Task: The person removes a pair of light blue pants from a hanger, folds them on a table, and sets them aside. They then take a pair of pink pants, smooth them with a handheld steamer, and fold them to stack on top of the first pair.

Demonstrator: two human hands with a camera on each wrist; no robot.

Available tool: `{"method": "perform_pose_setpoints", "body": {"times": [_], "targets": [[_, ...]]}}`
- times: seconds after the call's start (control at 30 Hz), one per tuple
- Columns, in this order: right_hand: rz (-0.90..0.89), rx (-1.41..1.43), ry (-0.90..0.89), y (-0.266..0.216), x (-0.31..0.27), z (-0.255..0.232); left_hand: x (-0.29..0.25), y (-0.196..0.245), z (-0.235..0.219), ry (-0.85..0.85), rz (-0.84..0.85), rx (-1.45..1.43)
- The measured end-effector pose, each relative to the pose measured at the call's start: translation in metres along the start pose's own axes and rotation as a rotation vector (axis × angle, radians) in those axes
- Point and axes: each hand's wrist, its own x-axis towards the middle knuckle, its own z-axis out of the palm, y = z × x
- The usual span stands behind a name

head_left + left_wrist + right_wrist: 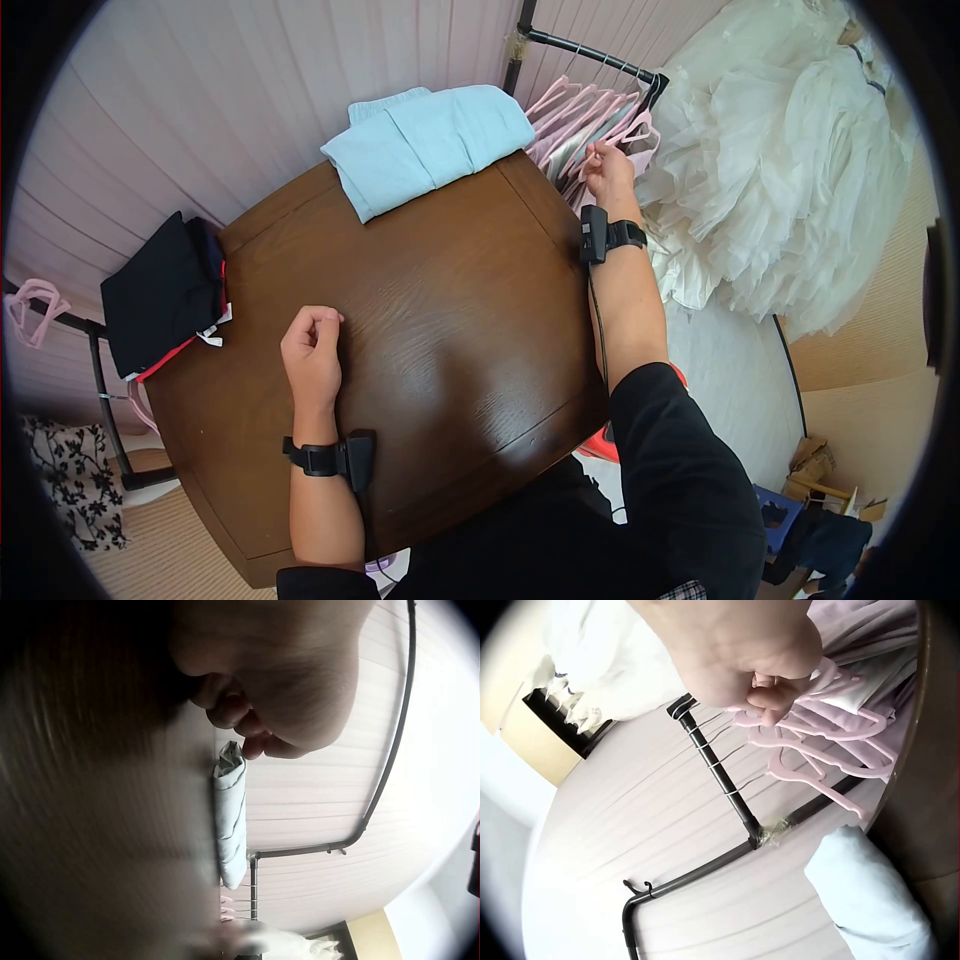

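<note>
The left hand (312, 362) is lying over the table (450, 270), fingers (225, 714) curling loosely, holding nothing; the right hand (608, 178) is curling its fingers (776, 697) at the hangers (761, 738), any hold unclear

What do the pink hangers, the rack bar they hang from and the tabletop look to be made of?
Pink hangers: probably moulded plastic, given their smooth, one-colour, rounded arms.
Rack bar: dark and smooth with a faint sheen, likely painted metal tube, though plastic-coated is possible.
Tabletop: brown, glossy, grained; varnished wood or veneer, I can't tell which.
</note>
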Motion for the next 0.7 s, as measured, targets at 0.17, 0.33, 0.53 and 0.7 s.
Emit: {"method": "perform_pose_setpoints", "body": {"times": [0.17, 0.33, 0.53, 0.7], "targets": [[-0.062, 0.001, -0.047, 0.001, 0.004, -0.005, -0.001, 0.005, 0.001, -0.005, -0.037, -0.012], [-0.197, -0.076, -0.101, 0.001, -0.010, -0.001, -0.001, 0.004, 0.001, -0.002, -0.021, -0.004], [-0.320, -0.054, -0.100, -0.001, -0.022, 0.003, 0.000, 0.003, 0.001, 0.000, -0.026, -0.017], [-0.393, -0.011, -0.106, -0.004, -0.030, 0.005, 0.003, -0.003, 0.001, 0.001, 0.034, 0.005]]}}
